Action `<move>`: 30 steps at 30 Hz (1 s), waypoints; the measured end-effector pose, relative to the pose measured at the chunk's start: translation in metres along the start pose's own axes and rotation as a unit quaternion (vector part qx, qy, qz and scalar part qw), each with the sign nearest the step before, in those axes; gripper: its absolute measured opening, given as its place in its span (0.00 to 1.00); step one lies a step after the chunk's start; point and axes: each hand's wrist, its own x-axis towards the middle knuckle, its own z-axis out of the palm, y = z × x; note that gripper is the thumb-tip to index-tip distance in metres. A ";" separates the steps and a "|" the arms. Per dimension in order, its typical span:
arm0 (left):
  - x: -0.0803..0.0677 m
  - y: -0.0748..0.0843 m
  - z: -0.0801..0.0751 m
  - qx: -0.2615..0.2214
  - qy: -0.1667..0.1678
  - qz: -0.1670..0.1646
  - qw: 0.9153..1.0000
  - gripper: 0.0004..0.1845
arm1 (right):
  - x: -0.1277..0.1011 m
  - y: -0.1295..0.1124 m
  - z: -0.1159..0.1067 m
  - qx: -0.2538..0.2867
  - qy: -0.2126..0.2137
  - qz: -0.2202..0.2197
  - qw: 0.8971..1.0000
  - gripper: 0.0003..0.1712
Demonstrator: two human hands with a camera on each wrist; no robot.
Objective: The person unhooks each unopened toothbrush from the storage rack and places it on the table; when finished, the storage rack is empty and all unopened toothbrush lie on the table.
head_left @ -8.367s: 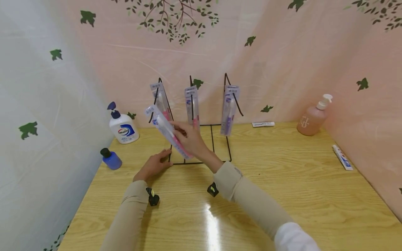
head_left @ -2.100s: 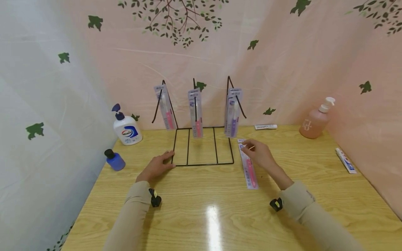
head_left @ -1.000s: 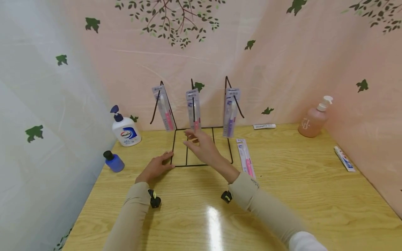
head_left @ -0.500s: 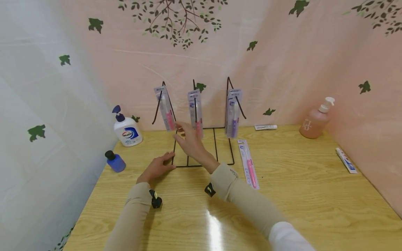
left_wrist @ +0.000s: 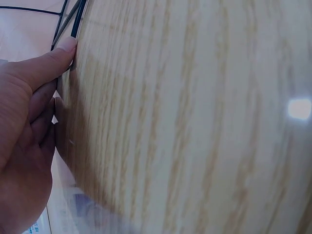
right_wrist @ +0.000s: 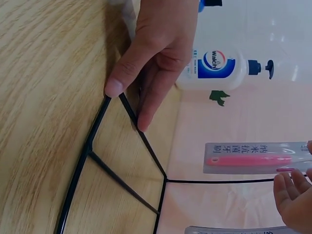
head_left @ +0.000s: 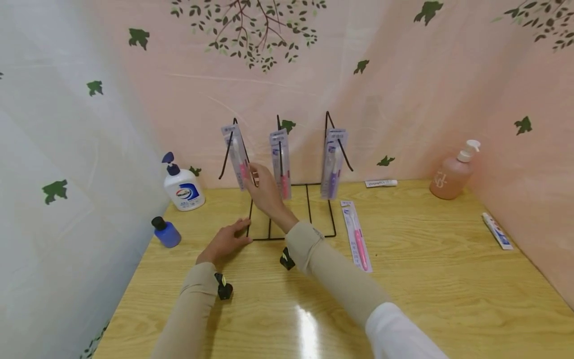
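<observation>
Resting flat on the table (head_left: 403,299), left hand (head_left: 222,243) has fingers relaxed, thumb touching the rack (head_left: 309,219) base corner. Right hand (head_left: 264,189) at 12 o'clock from it, fingertips at the left hanging pack (head_left: 236,149); grasp unclear. Loose pack (head_left: 356,234) lies at 3 o'clock from the rack. Soap bottle (head_left: 184,184) at 10 o'clock.

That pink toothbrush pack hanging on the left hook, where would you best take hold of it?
Probably pinch the toothbrush pack at its free lower end, coming from the front right, where the right hand already is. It is a flat card hanging from the wire rack, so thumb and fingers fit its two faces.
</observation>
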 end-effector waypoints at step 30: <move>-0.002 0.001 0.000 0.003 0.004 -0.005 1.000 0.34 | 0.050 0.005 0.020 0.040 0.029 0.031 0.998 0.24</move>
